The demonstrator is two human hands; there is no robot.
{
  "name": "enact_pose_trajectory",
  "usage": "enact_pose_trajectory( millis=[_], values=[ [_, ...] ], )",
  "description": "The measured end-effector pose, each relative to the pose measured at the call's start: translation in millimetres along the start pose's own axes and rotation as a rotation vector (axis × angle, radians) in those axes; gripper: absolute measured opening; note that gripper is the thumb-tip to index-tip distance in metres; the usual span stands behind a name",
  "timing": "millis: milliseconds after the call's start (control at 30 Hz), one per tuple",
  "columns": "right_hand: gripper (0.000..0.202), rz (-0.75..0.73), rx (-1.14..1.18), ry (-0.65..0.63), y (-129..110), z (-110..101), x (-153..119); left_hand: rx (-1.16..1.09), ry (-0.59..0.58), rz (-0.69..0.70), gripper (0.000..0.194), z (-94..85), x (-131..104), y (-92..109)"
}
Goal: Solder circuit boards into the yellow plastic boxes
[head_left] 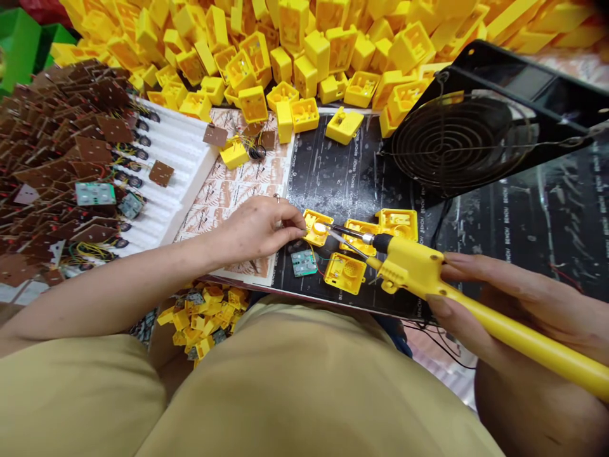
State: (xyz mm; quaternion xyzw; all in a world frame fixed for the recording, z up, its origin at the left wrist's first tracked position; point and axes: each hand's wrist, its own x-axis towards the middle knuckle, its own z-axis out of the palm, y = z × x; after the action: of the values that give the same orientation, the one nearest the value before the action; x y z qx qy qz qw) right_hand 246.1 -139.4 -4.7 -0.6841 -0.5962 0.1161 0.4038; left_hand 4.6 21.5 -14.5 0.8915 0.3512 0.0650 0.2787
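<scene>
My right hand (514,304) is wrapped round a yellow soldering gun (419,263) with a solder feed tube below its iron. Its tip reaches into a small open yellow case (316,237) that has a round metal part inside. At that case's left edge is my left hand (276,225), thumb and forefinger pinched together; what lies between them is too small to make out. Thin wires run down to a green circuit board (304,263) in front of the case. Beside it sit more open yellow cases, one with a speaker grille (345,273) and two farther back (398,225).
A black fan (457,139) with a wire guard stands at the right. Yellow cases (285,63) are heaped along the back. Many brown circuit boards (61,165) lie piled on white foam (178,152) at left. More cases (209,317) sit below the table edge.
</scene>
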Motion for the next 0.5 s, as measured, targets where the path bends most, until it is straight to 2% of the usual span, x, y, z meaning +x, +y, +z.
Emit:
enact_pose_trajectory(
  millis=[67, 233, 367, 433, 500],
  values=[
    [0.022, 0.046, 0.040, 0.002, 3.1, 0.3, -0.5, -0.005, 0.025, 0.002, 0.017, -1.8, 2.0, -1.7],
    [0.021, -0.024, 0.032, -0.031, 6.8, 0.1, 0.6, -0.038, -0.001, -0.102, 0.018, -11.3, 14.6, 0.7],
    [0.037, 0.095, -0.047, 0.039, 3.2, 2.7, -0.8, 0.102, -0.035, -0.133, 0.016, -14.6, 32.0, 4.8],
    [0.046, 0.029, -0.042, 0.063, 7.3, 6.5, -0.3, 0.177, -0.056, -0.126, 0.016, -13.7, 39.4, 5.3],
    [0.048, -0.152, -0.005, 0.057, 16.2, 11.4, 2.0, 0.199, -0.063, -0.118, 0.017, -12.1, 43.9, 5.4]
  ],
)
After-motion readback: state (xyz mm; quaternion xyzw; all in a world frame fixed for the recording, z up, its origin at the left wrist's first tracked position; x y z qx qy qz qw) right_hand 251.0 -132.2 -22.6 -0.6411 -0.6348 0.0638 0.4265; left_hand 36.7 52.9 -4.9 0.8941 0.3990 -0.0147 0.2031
